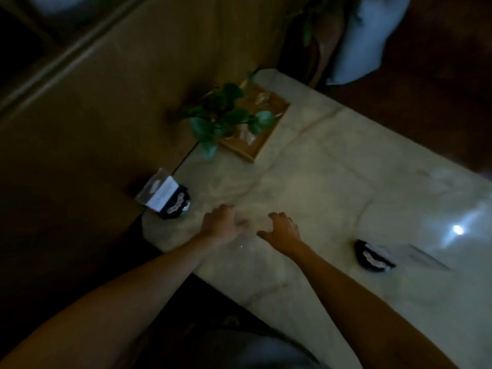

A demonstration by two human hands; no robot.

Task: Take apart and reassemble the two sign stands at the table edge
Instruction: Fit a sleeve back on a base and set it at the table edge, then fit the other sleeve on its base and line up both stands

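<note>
Where marble table (332, 182) lies dim, empty hands (250, 227).

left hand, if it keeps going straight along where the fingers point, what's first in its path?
Likely nothing close: the left hand points up the bare marble table, passing right of the sign stand. The first thing on that line looks like the wooden tray with the plant; blur makes depth uncertain.

Pale marble table (332, 182), two black-based sign stands (170, 201) (374, 258), wooden tray (259, 145) with plant (226, 115)
</note>
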